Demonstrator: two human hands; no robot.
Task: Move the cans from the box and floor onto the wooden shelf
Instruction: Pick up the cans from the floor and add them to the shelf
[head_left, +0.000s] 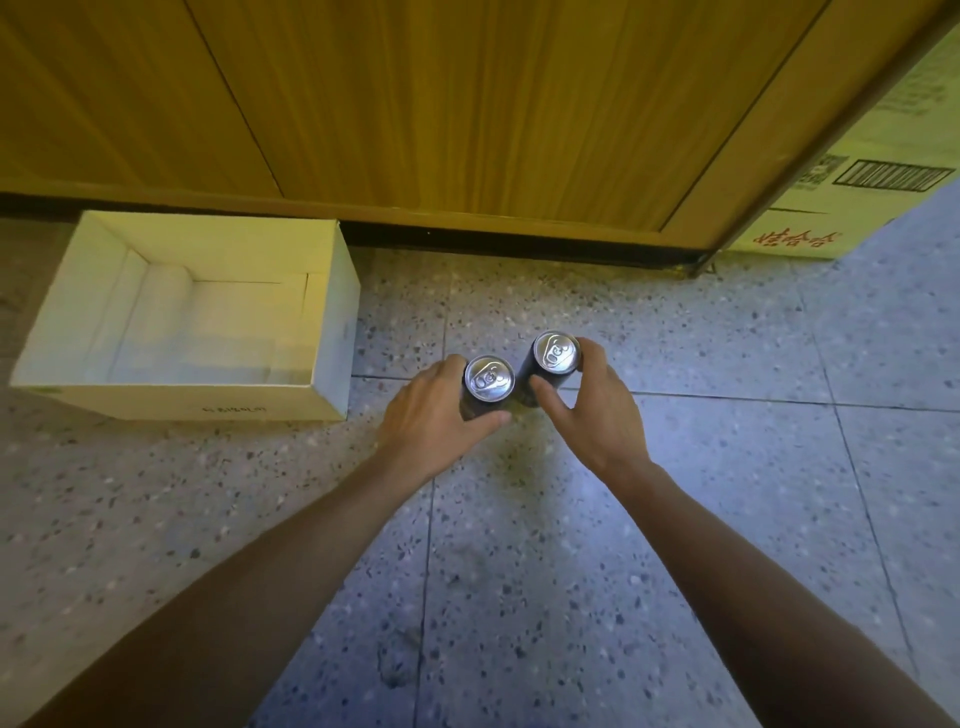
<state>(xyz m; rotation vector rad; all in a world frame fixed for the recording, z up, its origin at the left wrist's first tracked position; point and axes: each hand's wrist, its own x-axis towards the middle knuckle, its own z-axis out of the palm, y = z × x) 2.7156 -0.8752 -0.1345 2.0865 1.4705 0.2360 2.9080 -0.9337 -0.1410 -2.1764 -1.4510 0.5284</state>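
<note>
Two dark slim cans with silver tops stand upright side by side over the speckled floor. My left hand (441, 410) is wrapped around the left can (488, 379), thumb in front of it. My right hand (592, 405) grips the right can (556, 352), thumb on its near side and fingers behind. Whether the cans rest on the floor or are lifted off it I cannot tell. To the left sits a white cardboard box (332, 332), open at the top, with no cans inside. The wooden shelf unit's panelled front (441, 104) fills the top of the view.
A tan printed carton (831, 208) with a barcode stands at the far right against the wooden unit. A dark gap (519, 244) runs under the unit's base. Terrazzo floor tiles (519, 571) spread below my arms.
</note>
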